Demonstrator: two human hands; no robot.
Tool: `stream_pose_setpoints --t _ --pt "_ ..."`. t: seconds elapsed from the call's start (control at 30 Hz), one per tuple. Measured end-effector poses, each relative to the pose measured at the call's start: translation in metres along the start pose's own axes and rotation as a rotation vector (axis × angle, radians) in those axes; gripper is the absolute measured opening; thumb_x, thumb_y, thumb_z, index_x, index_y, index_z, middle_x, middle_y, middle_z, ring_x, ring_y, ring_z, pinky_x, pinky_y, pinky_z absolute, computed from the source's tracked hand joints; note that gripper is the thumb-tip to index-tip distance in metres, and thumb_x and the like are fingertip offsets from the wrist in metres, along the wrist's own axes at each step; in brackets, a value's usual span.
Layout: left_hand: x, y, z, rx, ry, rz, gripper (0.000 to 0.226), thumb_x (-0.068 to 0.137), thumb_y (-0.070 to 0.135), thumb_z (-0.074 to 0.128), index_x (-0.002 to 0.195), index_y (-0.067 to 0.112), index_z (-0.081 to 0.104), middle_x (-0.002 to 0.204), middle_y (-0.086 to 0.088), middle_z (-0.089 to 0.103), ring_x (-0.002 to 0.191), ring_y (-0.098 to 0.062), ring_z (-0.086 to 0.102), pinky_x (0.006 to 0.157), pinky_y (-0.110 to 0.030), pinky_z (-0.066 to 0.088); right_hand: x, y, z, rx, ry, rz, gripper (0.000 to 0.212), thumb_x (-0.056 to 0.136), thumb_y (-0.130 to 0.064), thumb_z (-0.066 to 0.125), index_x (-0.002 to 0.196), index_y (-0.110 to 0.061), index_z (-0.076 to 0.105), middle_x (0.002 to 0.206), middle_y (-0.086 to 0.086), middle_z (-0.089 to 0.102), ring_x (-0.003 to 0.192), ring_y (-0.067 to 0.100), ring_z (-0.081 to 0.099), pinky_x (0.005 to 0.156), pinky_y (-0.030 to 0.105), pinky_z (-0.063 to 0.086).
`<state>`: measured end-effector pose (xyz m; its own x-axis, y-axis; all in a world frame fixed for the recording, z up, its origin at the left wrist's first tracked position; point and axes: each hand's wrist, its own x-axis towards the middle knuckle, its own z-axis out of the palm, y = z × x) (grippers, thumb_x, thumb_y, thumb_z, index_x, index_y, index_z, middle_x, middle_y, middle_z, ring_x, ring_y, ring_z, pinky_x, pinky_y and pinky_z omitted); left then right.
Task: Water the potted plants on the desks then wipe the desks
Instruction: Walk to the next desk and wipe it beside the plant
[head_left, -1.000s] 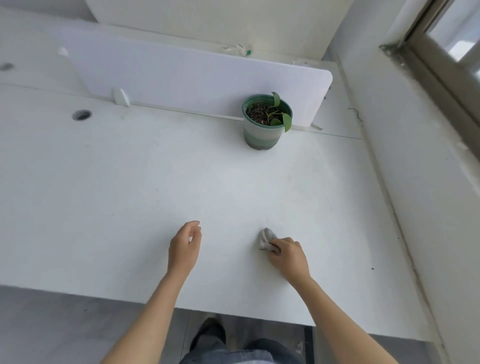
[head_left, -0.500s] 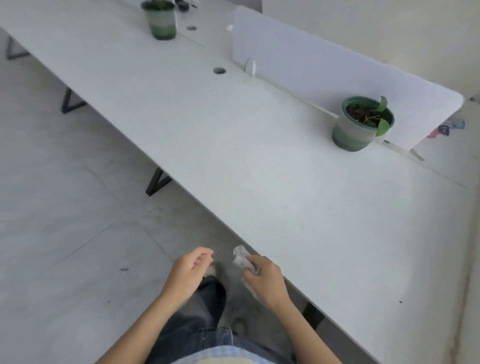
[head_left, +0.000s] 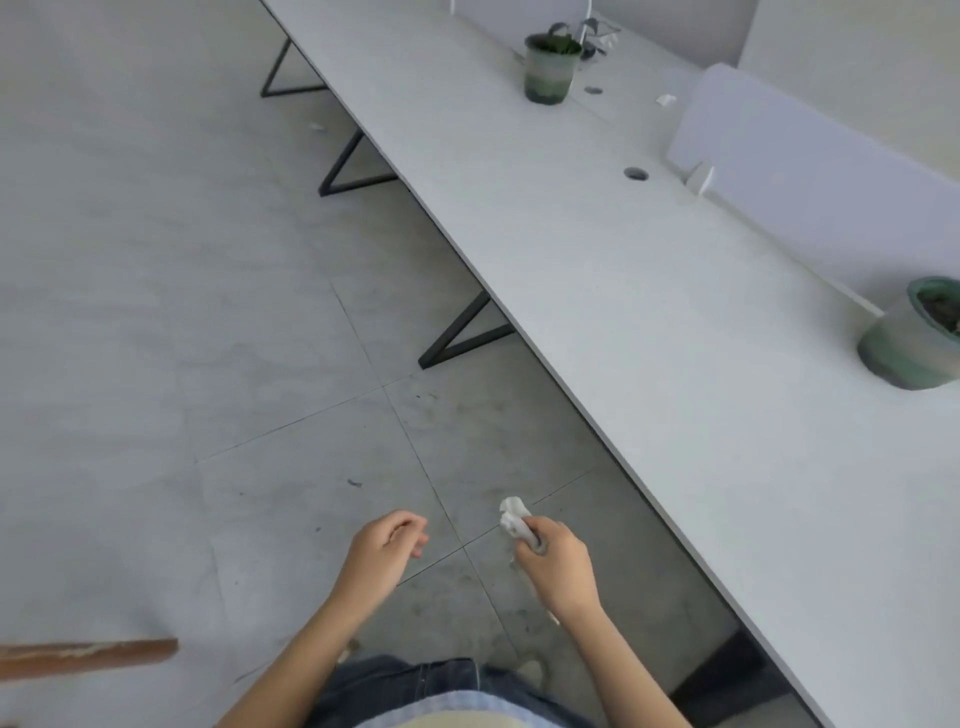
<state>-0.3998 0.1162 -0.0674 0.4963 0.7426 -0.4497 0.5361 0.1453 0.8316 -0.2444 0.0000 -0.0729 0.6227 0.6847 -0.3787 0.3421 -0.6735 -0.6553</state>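
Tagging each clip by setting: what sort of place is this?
Probably a sparse open-plan office: a long white desk on black legs, a divider panel along it, a cable hole, and two potted plants.

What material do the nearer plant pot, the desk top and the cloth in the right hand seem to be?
Nearer plant pot: probably glazed ceramic, with green-to-grey banding and a slight sheen.
Desk top: likely matte white laminate board, a flat even surface with a thin straight edge.
Cloth in the right hand: soft white fabric or tissue, crumpled; which one is unclear.
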Motion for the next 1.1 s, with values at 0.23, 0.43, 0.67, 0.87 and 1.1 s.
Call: stream_pose_setpoints --t 0.23,0.43,0.67,0.87,1.1 --pt "0.012 -0.048 -0.151 -0.114 0.306 -0.031 0.024 0.093 0.009 0.047 0.076 0.018 0.06 0.079 -0.003 0.064 0.081 -0.026 0.06 0.08 -0.033 0.044 0.017 -0.101 0.1 -0.048 -0.062 -0.081 0.018 0.087 -0.016 0.05 0.092 -0.006 0.064 0.076 0.004 0.056 0.066 0.018 0.049 0.046 0.014 0.031" --pt "0.038 -0.071 -0.206 -0.2 0.435 -0.122 0.025 0.092 0.009 0.045 0.073 0.019 0.058 0.084 -0.007 0.062 0.089 -0.029 0.059 0.075 -0.031 0.04 0.038 -0.14 0.115 -0.084 -0.059 -0.099 0.022 0.088 -0.018 0.052 0.103 -0.011 0.066 0.089 0.008 0.064 0.064 0.013 0.052 0.05 0.01 0.039" --pt "0.107 -0.056 -0.201 -0.028 0.231 -0.151 0.016 0.094 0.015 0.046 0.097 0.017 0.062 0.101 -0.005 0.063 0.097 -0.019 0.057 0.071 -0.019 0.038 0.118 -0.169 0.122 -0.104 -0.096 -0.081 0.024 0.089 -0.02 0.052 0.105 -0.009 0.066 0.085 0.01 0.067 0.072 0.018 0.055 0.057 0.023 0.037" --pt "0.219 0.009 -0.23 0.06 0.359 -0.089 0.034 0.095 0.019 0.045 0.127 0.008 0.052 0.127 -0.008 0.057 0.116 -0.02 0.051 0.093 -0.024 0.035 0.249 -0.235 0.092 -0.067 -0.082 -0.181 0.021 0.09 -0.018 0.049 0.096 -0.006 0.065 0.076 0.007 0.06 0.061 0.015 0.052 0.052 0.019 0.037" --pt "0.317 0.081 -0.224 0.173 0.217 -0.03 0.028 0.095 0.021 0.045 0.118 0.013 0.058 0.112 0.003 0.058 0.101 -0.009 0.051 0.085 -0.019 0.034 0.345 -0.284 0.062 -0.055 -0.051 -0.144 0.041 0.091 -0.023 0.047 0.054 -0.034 0.033 0.058 -0.009 0.04 0.049 0.003 0.039 0.045 0.011 0.037"
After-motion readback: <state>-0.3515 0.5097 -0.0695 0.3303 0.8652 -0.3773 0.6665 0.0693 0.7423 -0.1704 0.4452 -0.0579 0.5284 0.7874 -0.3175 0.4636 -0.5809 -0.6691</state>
